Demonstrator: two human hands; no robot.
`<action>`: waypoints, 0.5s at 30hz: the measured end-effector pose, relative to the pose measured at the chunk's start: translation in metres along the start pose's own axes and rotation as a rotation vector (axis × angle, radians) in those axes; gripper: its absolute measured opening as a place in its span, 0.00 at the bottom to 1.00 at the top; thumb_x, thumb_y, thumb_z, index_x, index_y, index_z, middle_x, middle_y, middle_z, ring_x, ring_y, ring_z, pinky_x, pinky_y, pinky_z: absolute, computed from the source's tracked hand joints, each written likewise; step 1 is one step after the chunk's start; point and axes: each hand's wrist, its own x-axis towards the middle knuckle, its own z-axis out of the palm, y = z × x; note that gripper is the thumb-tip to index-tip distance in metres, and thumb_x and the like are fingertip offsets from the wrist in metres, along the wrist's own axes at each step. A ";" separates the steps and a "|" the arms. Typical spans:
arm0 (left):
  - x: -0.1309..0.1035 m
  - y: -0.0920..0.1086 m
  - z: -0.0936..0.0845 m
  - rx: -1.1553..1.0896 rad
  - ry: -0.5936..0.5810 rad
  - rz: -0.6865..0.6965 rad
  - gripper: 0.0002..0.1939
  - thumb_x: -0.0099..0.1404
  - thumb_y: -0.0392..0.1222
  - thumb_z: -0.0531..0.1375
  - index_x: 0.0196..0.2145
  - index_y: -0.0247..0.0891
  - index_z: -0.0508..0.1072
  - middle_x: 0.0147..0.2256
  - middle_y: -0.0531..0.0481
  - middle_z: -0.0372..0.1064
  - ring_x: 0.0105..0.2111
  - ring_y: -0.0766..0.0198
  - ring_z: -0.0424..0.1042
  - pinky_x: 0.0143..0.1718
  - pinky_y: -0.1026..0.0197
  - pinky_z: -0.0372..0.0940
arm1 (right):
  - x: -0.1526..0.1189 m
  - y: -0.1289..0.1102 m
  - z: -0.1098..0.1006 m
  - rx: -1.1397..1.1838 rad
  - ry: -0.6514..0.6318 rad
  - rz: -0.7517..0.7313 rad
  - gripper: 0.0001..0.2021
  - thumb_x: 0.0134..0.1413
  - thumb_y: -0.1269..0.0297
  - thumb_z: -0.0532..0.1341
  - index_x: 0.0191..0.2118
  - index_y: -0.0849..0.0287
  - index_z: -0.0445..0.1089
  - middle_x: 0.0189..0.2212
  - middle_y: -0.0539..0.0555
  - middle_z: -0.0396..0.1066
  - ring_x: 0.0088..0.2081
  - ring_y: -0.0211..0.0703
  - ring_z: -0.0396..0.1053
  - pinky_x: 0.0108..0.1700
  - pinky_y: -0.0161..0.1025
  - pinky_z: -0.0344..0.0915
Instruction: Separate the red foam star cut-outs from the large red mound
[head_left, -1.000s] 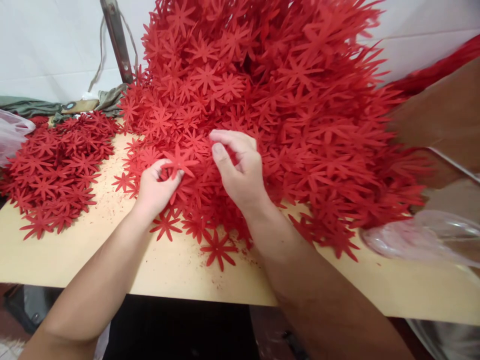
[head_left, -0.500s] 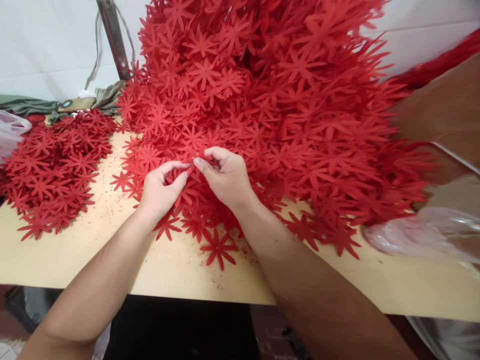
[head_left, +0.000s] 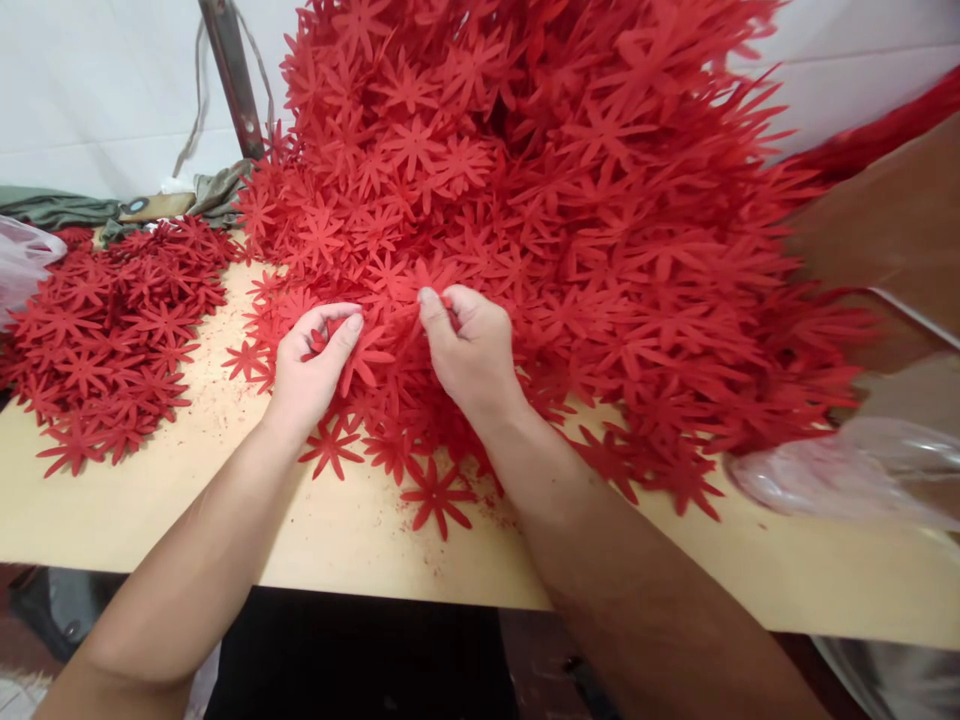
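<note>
Flowers of red, thin petals form a big pile (head_left: 600, 220) on the table (head_left: 360, 545), with both hands over its near side. The right hand (head_left: 476, 350) pinches a red flower (head_left: 435, 274) between thumb and bent fingers, its petals showing past the thumb tip. Apart from it, the left hand (head_left: 306, 358) has thumb and forefinger closed tip to tip; whether anything is caught between them, one cannot tell. A smaller pile (head_left: 112, 335) lies to the left, beside a plastic bag (head_left: 24, 265). A clear bag (head_left: 832, 470) lies near the big pile's right side.
</note>
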 end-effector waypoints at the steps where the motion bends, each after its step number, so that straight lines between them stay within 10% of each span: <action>1: 0.000 -0.001 0.000 -0.014 -0.016 -0.011 0.12 0.55 0.46 0.62 0.34 0.37 0.73 0.28 0.54 0.69 0.26 0.72 0.66 0.33 0.67 0.64 | 0.001 0.004 0.001 -0.026 0.055 -0.019 0.16 0.55 0.55 0.53 0.22 0.57 0.52 0.20 0.46 0.52 0.24 0.33 0.53 0.29 0.36 0.55; 8: 0.001 -0.002 0.000 -0.076 -0.101 -0.041 0.17 0.52 0.40 0.63 0.41 0.38 0.68 0.39 0.50 0.71 0.37 0.66 0.71 0.40 0.63 0.67 | -0.007 -0.005 -0.004 -0.153 0.141 -0.265 0.21 0.53 0.52 0.55 0.50 0.57 0.59 0.50 0.62 0.58 0.57 0.53 0.54 0.53 0.55 0.57; 15: -0.002 0.001 -0.001 0.014 -0.139 -0.028 0.18 0.53 0.42 0.64 0.43 0.39 0.70 0.38 0.50 0.72 0.34 0.68 0.70 0.38 0.64 0.66 | -0.017 -0.020 0.012 0.505 -0.338 0.160 0.18 0.43 0.49 0.63 0.35 0.58 0.66 0.32 0.53 0.70 0.34 0.39 0.69 0.36 0.39 0.68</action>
